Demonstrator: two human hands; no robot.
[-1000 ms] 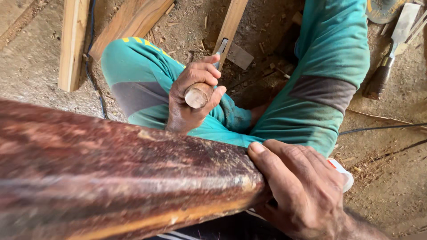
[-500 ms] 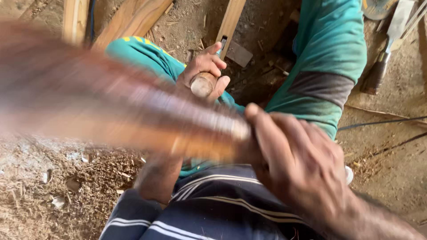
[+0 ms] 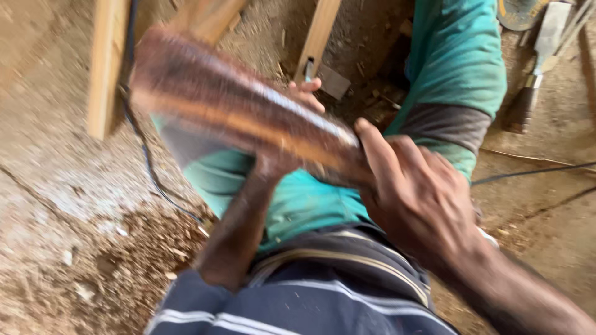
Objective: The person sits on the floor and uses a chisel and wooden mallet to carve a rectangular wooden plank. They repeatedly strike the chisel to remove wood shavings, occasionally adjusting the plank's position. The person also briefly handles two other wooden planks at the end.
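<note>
Centrally, a long reddish-brown wooden mallet (image 3: 248,118), blurred by motion, slants from upper left to lower right above the person's lap. Its narrow end is gripped by the right hand (image 3: 422,198), whose fingers are wrapped closed around it. Behind the mallet, the left hand (image 3: 304,93) is mostly hidden; only its fingertips show above the mallet's upper edge, closed beside a metal chisel (image 3: 309,67) that stands up just past them. Whether that hand grips the chisel cannot be told, because the mallet covers the palm.

Beneath the mallet lie the person's legs in teal trousers (image 3: 459,62), with a striped dark shirt (image 3: 310,298) at the lower edge of view. Left of the mallet, a pale wooden plank (image 3: 105,68) rests on the dirt floor (image 3: 56,186), and a black cable (image 3: 143,155) runs alongside it. Wood chips (image 3: 143,248) are scattered on the floor below the mallet's broad end. Far right of the mallet, a second chisel (image 3: 528,99) with a wooden handle lies on the floor.
</note>
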